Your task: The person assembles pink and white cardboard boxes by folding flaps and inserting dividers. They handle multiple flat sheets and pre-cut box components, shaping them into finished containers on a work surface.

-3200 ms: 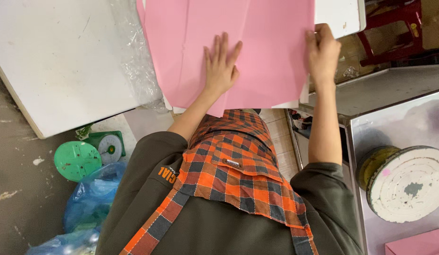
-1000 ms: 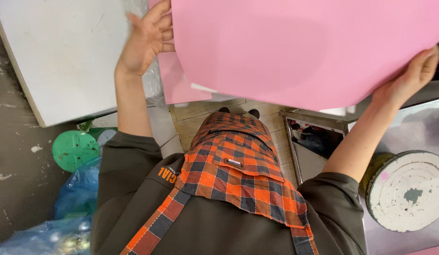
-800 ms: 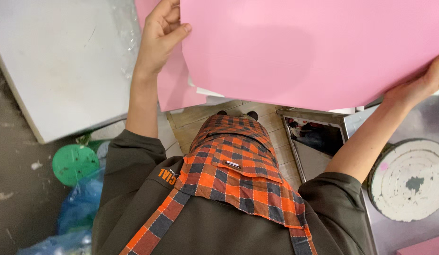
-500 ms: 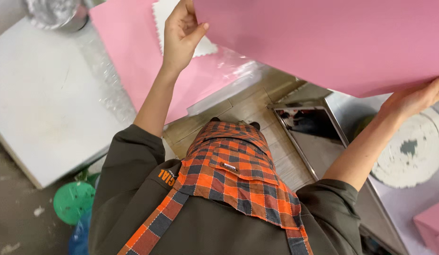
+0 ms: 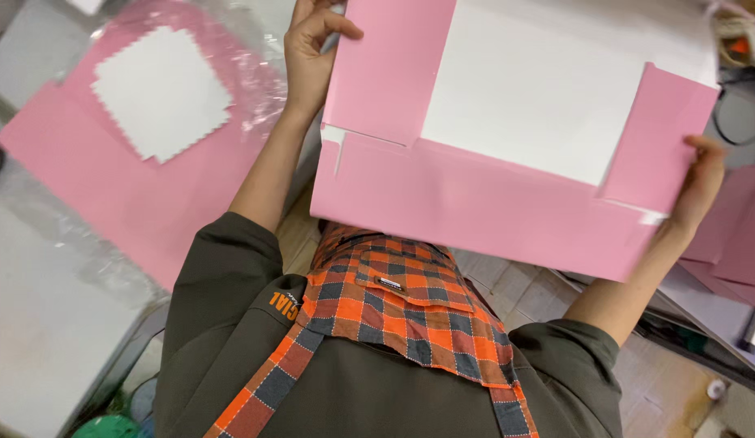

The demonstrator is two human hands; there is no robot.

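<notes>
Pink box blank [image 5: 491, 203] held up in front of the chest, white inner face w/ folded pink flaps showing. Left hand [image 5: 312, 49] curled shut on its top-left flap edge; right hand [image 5: 700, 182] closed over the right flap edge, thumb on top. Lower edge of the blank hangs free above the plaid apron [image 5: 393, 308], open room below.

Vs 0.5 s ago: sheet was flat, plain pink; now side flaps are folded in.

Left of the blank: flat pink sheet [image 5: 109, 186] on the desk [image 5: 36, 324], white zigzag-edged square [image 5: 160, 93] on it, clear film over both. More pink sheets [image 5: 742, 235] just right of the blank.
</notes>
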